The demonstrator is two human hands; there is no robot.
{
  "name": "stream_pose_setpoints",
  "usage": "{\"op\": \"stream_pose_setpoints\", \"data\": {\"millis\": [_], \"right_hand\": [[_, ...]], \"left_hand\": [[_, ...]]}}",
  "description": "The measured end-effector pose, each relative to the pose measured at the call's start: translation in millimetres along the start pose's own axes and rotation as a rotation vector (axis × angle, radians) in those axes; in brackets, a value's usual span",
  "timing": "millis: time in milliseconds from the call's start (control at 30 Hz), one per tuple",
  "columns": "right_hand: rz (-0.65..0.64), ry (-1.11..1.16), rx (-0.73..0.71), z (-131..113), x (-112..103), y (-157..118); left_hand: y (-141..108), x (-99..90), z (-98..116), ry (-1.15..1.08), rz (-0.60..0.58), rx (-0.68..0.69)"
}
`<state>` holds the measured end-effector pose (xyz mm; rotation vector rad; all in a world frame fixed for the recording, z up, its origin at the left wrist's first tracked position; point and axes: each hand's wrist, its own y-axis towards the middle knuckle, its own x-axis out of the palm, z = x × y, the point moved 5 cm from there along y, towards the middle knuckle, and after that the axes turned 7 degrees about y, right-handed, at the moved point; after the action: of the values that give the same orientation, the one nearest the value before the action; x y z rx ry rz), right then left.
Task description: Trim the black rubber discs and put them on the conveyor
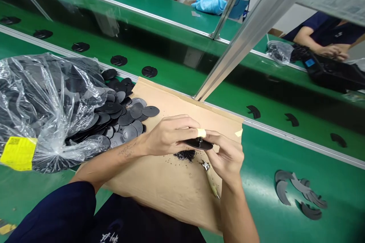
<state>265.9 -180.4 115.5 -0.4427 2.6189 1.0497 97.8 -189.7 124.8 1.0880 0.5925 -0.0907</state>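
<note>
Your left hand [168,135] and right hand [225,155] clamp a round black plastic disc [199,144] between them above a tan cardboard sheet [171,186], beside a clear plastic bag [42,110] stuffed with dark grey discs [128,119], more lying loose at its mouth.

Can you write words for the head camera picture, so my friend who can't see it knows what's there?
A left hand and a right hand hold a round black plastic disc above a tan cardboard sheet dotted with black crumbs. A clear plastic bag of dark grey discs lies to the left, beside a green conveyor belt.
</note>
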Motion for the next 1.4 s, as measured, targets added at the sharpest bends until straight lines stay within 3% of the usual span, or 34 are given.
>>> {"op": "stream_pose_setpoints", "data": {"millis": [300, 633, 933, 1200, 1300, 1400], "right_hand": [[-0.041, -0.050, 0.002, -4.4, -3.3, 0.1], [-0.079, -0.042, 0.025, -6.7, -4.4, -0.7], [-0.042, 0.137, 0.074, -0.3, -6.1, 1.3], [0.008, 0.085, 0.020, -8.0, -11.8, 5.7], [-0.035, 0.099, 0.003, -8.8, -13.6, 5.5], [-0.058, 0.113, -0.004, -9.6, -16.5, 5.8]], "left_hand": [[1.4, 4.4, 0.9, 0.022, -0.073, -0.013], [-5.6, 2.6, 4.2, 0.042, 0.064, 0.021], [2.5, 3.8, 2.1, -0.160, -0.004, -0.069], [-4.3, 2.2, 9.6, 0.035, 0.051, -0.094], [-1.2, -0.1, 9.3, -0.146, -0.015, -0.146], [0.3, 1.7, 2.3, -0.395, -0.132, -0.339]]}}
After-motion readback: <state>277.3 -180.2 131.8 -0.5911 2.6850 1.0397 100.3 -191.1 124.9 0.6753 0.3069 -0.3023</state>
